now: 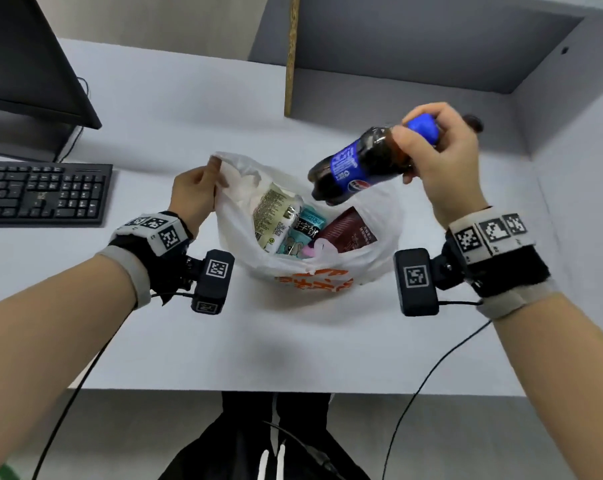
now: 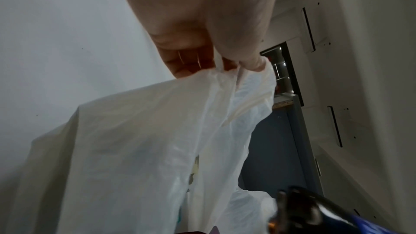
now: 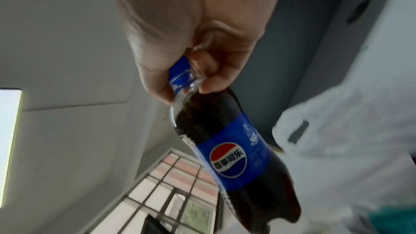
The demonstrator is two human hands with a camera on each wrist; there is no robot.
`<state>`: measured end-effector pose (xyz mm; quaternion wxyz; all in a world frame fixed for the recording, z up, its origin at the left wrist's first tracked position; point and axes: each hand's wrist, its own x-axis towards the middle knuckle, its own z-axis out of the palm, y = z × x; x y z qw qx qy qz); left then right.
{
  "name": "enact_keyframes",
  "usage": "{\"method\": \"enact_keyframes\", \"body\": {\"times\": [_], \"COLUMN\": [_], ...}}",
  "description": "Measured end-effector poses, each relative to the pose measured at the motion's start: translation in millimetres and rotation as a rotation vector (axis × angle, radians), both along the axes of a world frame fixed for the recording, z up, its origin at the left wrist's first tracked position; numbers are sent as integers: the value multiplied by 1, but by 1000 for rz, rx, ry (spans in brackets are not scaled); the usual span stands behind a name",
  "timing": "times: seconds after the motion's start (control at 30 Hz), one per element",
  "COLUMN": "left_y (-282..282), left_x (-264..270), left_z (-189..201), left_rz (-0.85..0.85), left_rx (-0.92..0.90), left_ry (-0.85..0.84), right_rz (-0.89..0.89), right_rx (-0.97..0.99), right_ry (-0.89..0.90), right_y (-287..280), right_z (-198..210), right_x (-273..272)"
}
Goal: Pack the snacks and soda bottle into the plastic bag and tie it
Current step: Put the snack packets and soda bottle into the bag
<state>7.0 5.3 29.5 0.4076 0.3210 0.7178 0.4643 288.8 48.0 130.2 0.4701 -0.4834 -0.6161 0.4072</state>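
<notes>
A white plastic bag (image 1: 358, 265) with orange print sits open on the desk, holding a green-beige snack pack (image 1: 274, 213), a teal pack (image 1: 301, 233) and a dark red pack (image 1: 348, 232). My left hand (image 1: 197, 192) pinches the bag's left handle (image 2: 227, 77) and lifts it. My right hand (image 1: 438, 157) grips a dark soda bottle (image 1: 358, 164) by its neck and blue cap, tilted with its base over the bag's mouth. In the right wrist view the soda bottle (image 3: 227, 149) hangs from my fingers beside the plastic bag (image 3: 351, 149).
A black keyboard (image 1: 40, 194) and a monitor (image 1: 29, 60) stand at the left of the grey desk (image 1: 293, 348). A grey partition wall (image 1: 577, 202) closes the right side, with a shelf recess at the back. Cables run off the front edge.
</notes>
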Motion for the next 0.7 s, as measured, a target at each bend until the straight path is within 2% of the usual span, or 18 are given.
{"method": "enact_keyframes", "body": {"times": [0.2, 0.37, 0.43, 0.53, 0.63, 0.7], "left_y": [1, 9, 11, 11, 13, 16], "left_x": [-27, -36, -37, -43, -53, -60], "left_z": [4, 18, 20, 18, 15, 12], "left_rz": [-132, -335, -388, -413, -430, -431], "left_rx": [12, 25, 23, 7, -3, -8], "left_ry": [20, -39, -56, -109, -128, -131], "right_rz": [172, 201, 212, 286, 326, 311], "right_rx": [-223, -387, -513, -704, -606, -521], "right_ry": [-46, -69, -123, -278, -581, -698], "right_y": [-11, 1, 11, 23, 22, 15], "right_z": [-53, -84, -90, -104, -123, -132], "right_x": [-88, -147, -164, -182, -193, -194]}}
